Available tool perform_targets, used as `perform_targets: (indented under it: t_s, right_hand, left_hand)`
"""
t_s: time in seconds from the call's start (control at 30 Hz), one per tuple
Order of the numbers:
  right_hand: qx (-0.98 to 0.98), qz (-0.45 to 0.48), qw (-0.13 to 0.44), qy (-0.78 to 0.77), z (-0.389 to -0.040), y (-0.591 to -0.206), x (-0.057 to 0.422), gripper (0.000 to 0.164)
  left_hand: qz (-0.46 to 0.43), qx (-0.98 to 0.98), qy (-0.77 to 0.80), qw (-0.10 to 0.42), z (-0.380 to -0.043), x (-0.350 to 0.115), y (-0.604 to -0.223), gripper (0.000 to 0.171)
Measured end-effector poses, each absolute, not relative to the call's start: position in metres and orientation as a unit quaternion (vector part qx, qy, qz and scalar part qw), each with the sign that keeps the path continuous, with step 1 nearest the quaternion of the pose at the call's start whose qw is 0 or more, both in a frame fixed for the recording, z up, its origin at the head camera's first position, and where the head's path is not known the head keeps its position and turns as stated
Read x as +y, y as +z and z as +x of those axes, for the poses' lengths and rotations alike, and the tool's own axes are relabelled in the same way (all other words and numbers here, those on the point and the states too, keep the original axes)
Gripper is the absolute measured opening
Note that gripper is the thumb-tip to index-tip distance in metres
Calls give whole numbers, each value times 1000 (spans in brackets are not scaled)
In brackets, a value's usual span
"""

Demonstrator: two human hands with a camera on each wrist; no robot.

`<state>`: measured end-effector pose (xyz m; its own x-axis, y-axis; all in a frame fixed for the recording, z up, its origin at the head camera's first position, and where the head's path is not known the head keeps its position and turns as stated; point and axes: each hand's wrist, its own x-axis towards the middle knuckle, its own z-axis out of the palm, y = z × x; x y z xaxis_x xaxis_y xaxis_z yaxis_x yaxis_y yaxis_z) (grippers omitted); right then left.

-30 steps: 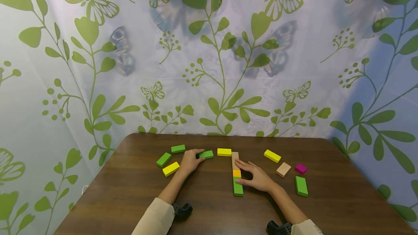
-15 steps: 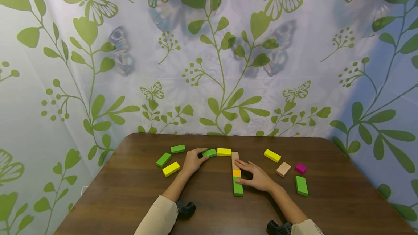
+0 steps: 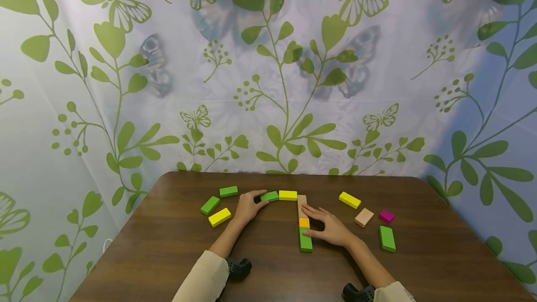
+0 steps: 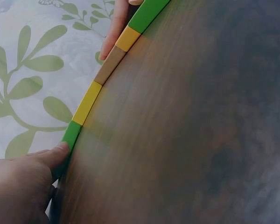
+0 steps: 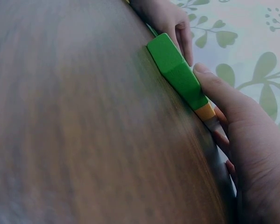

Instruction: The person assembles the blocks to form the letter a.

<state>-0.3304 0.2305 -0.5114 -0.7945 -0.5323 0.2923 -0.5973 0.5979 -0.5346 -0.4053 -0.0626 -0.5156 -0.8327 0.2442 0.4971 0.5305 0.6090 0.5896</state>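
Our left hand [image 3: 247,207] pinches a green block [image 3: 270,196], a yellow block [image 3: 288,195] past its fingers. Our right hand [image 3: 330,229], thumb and fingers apart, touches a tan block [image 3: 301,200].

1. That cloth [image 3: 268,83] is pale, printed with green leaves and butterflies, some bluish.
2. Dark brown table [image 3: 268,264], streaked with wood grain.
3. Green blocks [image 3: 306,241], yellow blocks [image 3: 287,195], tan blocks [image 3: 364,217], one orange block [image 3: 304,223], one magenta block [image 3: 386,216].
4. Cream sleeves [image 3: 202,276], black wrist gadgets [image 3: 240,269].
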Motion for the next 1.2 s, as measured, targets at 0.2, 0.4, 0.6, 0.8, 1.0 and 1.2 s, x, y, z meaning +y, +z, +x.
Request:
perform_targets:
  t_s: [0.2,0.4,0.6,0.8,1.0,1.2]
  right_hand:
    - [-894,315,47,315,-330,-510,230,73]
    - [-890,326,55,315,-329,-508,230,73]
    - [-892,326,63,307,-330,-509,231,73]
    - [-889,329,66,311,-332,-511,231,73]
    - [-890,329,66,310,-333,-510,230,73]
    - [-887,332,66,314,-330,-509,230,73]
  left_hand:
    - [-227,-870,-396,189,-405,-64,-514,46]
    - [-219,-861,-414,200,-401,-74,-506,51]
    - [-231,-850,-393,263,-390,-99,-499,44]
    - [-200,-852,-377,302,-377,-139,-492,40]
    - [-138,-870,-371,294,-368,-184,-491,39]
    - [-105,-887,-360,270,-360,-210,-501,44]
